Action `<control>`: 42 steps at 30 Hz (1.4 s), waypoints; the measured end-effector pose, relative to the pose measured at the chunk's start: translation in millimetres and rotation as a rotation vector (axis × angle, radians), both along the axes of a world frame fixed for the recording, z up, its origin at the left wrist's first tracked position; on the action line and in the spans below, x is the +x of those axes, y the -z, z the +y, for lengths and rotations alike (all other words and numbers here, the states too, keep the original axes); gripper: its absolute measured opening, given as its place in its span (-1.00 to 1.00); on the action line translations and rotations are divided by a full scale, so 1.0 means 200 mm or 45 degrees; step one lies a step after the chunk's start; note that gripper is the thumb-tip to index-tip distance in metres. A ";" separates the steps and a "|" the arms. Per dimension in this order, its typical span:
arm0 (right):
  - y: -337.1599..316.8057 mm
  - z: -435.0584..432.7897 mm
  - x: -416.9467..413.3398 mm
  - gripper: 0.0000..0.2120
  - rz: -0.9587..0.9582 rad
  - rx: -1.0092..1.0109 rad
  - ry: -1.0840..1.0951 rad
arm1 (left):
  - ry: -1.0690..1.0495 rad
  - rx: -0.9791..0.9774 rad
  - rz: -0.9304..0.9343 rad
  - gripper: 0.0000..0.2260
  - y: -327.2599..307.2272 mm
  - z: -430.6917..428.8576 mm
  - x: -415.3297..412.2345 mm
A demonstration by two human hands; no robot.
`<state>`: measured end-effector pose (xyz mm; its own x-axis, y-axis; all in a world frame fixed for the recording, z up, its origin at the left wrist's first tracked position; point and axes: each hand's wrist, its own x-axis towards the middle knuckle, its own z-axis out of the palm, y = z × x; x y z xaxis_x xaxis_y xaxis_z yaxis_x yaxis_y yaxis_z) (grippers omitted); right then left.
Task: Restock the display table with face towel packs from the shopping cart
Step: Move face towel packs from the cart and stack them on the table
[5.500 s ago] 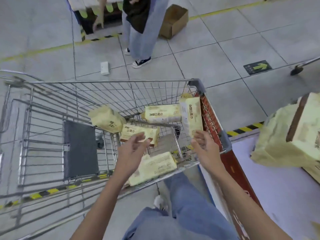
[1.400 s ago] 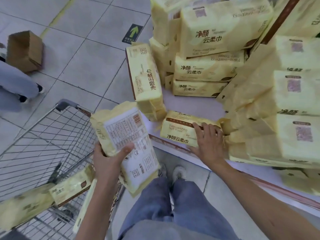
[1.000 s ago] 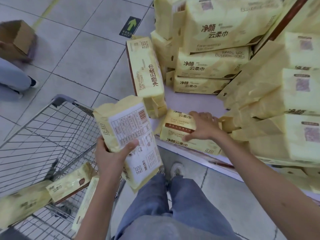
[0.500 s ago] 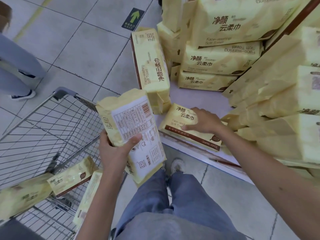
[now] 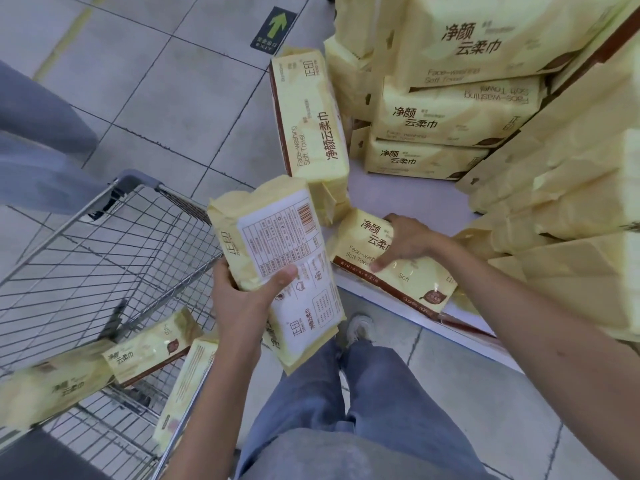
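Note:
My left hand (image 5: 242, 299) grips a yellow face towel pack (image 5: 277, 251) by its lower part, label side up, above the gap between the shopping cart (image 5: 104, 258) and the display table (image 5: 408, 188). My right hand (image 5: 405, 242) holds another pack (image 5: 367, 251) that lies flat at the table's front edge, fingers curled over its far side and thumb on top. Three more packs (image 5: 145, 348) lie in the cart's near end.
Stacks of the same yellow packs (image 5: 450, 112) crowd the table behind and to the right. One pack (image 5: 308, 119) stands on end at the table's left corner. Another person's grey-trousered legs (image 5: 38, 147) stand at the left beyond the cart.
My right hand has turned the pack at the table's edge so its front faces up and shifted it slightly. The left hand still holds its pack in much the same place.

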<state>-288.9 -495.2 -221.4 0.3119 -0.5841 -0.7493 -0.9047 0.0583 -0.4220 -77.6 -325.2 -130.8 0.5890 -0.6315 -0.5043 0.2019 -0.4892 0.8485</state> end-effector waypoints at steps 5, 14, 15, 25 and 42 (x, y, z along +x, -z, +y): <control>-0.10 0.12 -0.08 0.06 -0.005 -0.304 0.233 | 0.009 -0.030 0.025 -0.22 -0.03 -0.02 0.01; -0.46 0.18 -0.10 -0.01 -0.284 -0.756 0.668 | -0.006 -0.105 0.086 -0.31 -0.09 -0.07 0.00; -0.51 0.16 -0.09 -0.01 -0.332 -0.803 0.686 | -0.010 -0.116 0.099 -0.34 -0.09 -0.08 0.00; -0.62 -0.11 0.01 0.00 0.069 -1.246 0.059 | 0.032 -0.152 0.113 -0.25 -0.16 -0.14 0.02; -0.21 -0.20 -0.01 -0.13 0.476 -1.200 -0.286 | 0.028 -0.146 0.109 -0.22 -0.15 -0.22 0.05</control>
